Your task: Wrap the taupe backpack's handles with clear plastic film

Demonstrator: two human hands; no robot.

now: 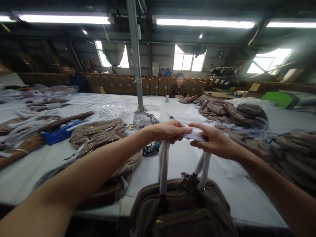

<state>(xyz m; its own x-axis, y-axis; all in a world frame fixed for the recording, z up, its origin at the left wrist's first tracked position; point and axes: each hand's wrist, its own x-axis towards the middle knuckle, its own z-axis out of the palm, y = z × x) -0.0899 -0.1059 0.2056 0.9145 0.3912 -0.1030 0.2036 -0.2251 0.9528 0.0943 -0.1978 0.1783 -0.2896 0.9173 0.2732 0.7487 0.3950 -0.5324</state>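
Observation:
A brown handbag (pixel 182 210) stands at the near edge of the white table (pixel 237 194), right in front of me. Its two handles (pixel 163 168) are wrapped in white paper and rise up to my hands. My left hand (pixel 170 130) pinches the top of the wrapped handles from the left. My right hand (pixel 212 140) holds the same white wrapping from the right, fingers closed on it. The two hands nearly touch above the bag.
More brown bags (pixel 103 135) lie to the left, and piles of them (pixel 229 113) to the right. A blue tray (pixel 60 133) sits at far left. A metal pole (pixel 135 56) rises from the table. Two people sit at the far side.

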